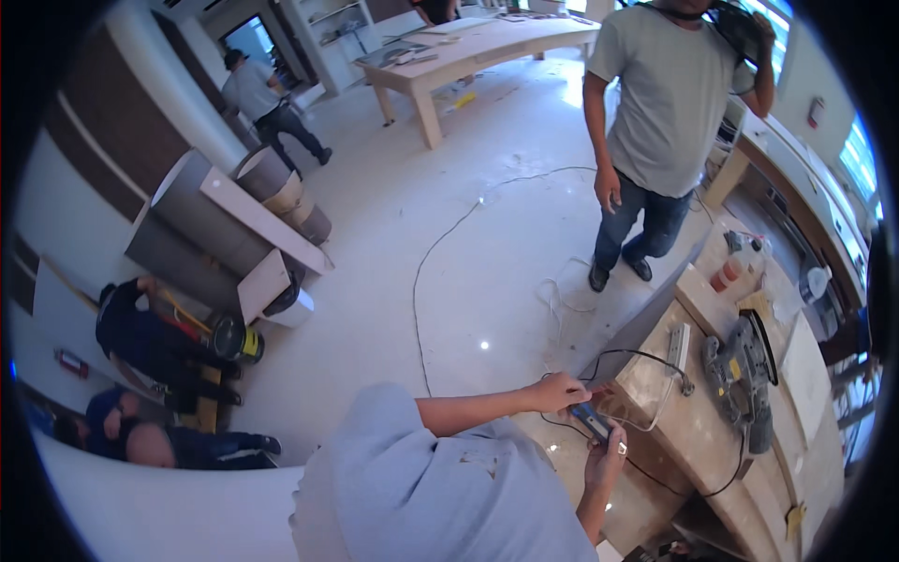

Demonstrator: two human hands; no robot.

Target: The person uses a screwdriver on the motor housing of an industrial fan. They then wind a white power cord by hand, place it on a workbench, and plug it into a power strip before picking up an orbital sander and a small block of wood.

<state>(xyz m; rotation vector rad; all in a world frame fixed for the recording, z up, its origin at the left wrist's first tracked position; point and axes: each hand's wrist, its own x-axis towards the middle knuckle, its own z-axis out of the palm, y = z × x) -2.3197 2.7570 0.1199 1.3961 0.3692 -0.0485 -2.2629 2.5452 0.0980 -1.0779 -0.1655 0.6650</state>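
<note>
My left hand point(556, 392) is closed in a pinch at the upper end of a slim blue-and-dark handheld tool point(588, 420). What its fingertips grip is too small to make out. The lower end of that tool sits in my right hand point(611, 451), which wears a ring and has its fingers wrapped round it. Close by, a black cord point(629, 353) arcs from my left hand toward a plug point(687, 385) on the wooden workbench point(655, 412). On the same bench lies a grey-and-black power sander point(740, 370), its cord trailing below my hands.
A white power strip point(678, 347) and bottles point(727, 273) lie on the bench. One person point(655, 122) stands across from me; others are at the left. Cables point(417, 290) cross the white floor. Large rolls point(201, 220) and a bin point(292, 304) stand left, a long table point(468, 61) far back.
</note>
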